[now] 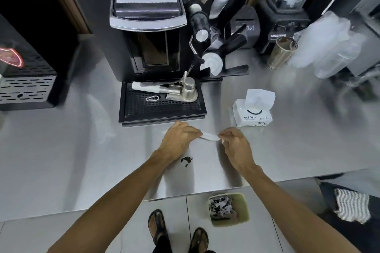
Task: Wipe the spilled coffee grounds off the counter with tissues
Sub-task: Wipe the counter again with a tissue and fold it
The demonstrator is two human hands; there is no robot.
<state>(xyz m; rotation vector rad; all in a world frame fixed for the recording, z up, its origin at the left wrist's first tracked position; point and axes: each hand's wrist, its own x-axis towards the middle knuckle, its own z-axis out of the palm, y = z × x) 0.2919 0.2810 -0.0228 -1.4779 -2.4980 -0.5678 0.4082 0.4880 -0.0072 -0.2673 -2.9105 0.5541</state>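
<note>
Coffee grounds (186, 160) in a small dark patch on the steel counter (82, 150) near its front edge, coffee machine (148, 26) behind, tissue box (251, 114) right, I see left hand (177, 138) and right hand (236, 146) each pinching one end of a folded tissue (210, 136) just beyond the patch

Counter (82, 160) brushed glossy metal; tissue (209, 136) white paper; drip tray (162, 107) matt black plastic

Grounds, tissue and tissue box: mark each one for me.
grounds (186, 161), head view, middle of the dark patch.
tissue (210, 137), head view, middle of the stretched strip.
tissue box (254, 117), head view, printed front face.
</note>
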